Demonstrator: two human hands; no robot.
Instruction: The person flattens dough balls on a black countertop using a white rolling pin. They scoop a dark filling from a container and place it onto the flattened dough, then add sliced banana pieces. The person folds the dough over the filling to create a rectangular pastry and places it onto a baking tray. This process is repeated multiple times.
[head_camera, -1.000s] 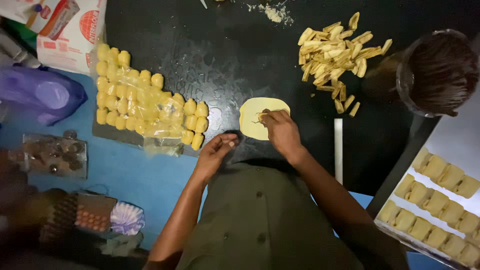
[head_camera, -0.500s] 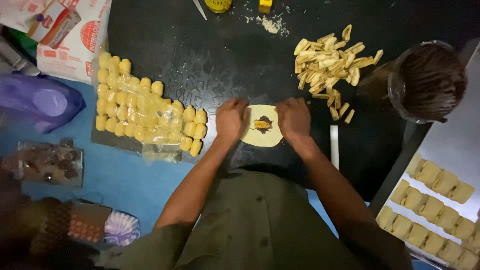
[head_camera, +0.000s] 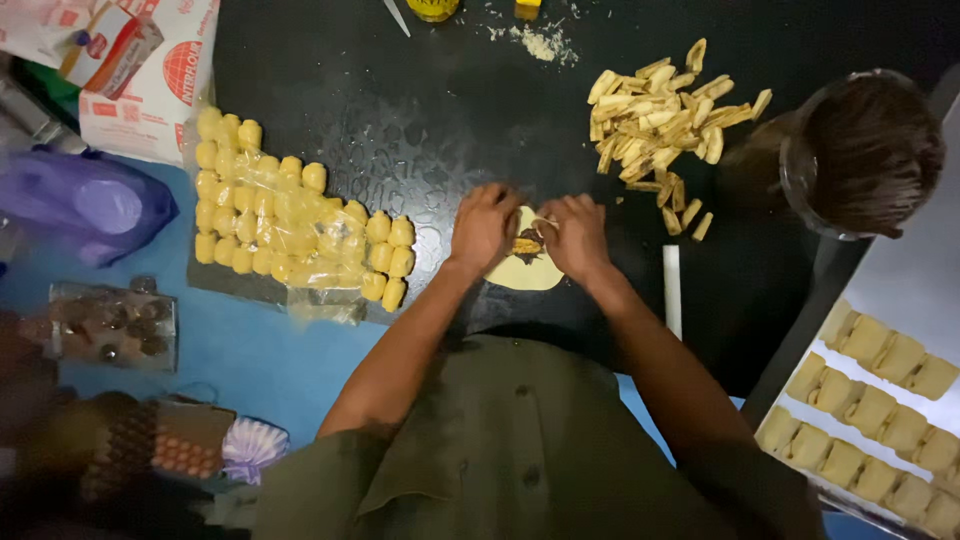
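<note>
Yellow dough sheet (head_camera: 528, 268) pinched by left hand (head_camera: 484, 226), right hand (head_camera: 575, 235).

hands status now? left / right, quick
Left hand: fingers curled closed on the left edge of the dough round, folding it over the dark filling.
Right hand: fingers pinched closed on the dough round's right edge.

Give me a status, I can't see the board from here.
Left hand and right hand both pinching the dough sheet. Dark filling inside. Nothing blocking.
</note>
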